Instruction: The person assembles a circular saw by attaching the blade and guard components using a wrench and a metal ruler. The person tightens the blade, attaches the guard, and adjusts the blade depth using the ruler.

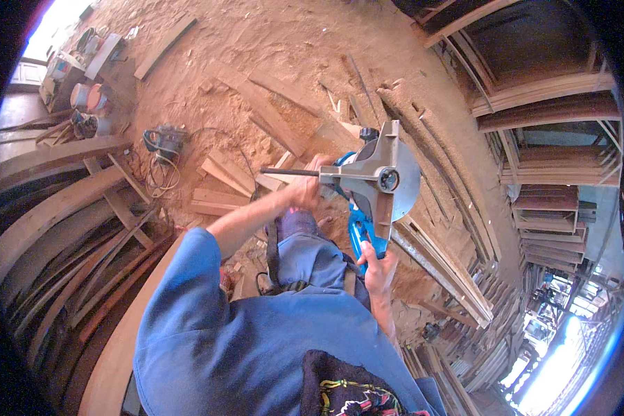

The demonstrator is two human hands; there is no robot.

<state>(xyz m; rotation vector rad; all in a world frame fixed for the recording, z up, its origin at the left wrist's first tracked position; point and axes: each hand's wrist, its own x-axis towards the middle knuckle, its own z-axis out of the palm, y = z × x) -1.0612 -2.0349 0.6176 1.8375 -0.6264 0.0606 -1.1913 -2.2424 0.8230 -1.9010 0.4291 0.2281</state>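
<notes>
A blue circular saw (362, 225) is lifted in front of me, with its pale metal base (371, 156) and round blade (410, 182) facing up toward the view. My right hand (379, 269) is closed around its blue rear handle. At the saw's left side, my left hand (310, 186) grips the body, its fingers partly hidden behind the base. A dark rod (284, 172) juts out leftward from the base, just above my left wrist.
Wood offcuts (277, 114) and sawdust litter the ground ahead. A corded power tool (165, 142) lies at left near curved timbers (62, 197). Long boards (444, 270) run along the right. Stacked wooden frames (548, 104) stand far right; buckets (90, 97) sit far left.
</notes>
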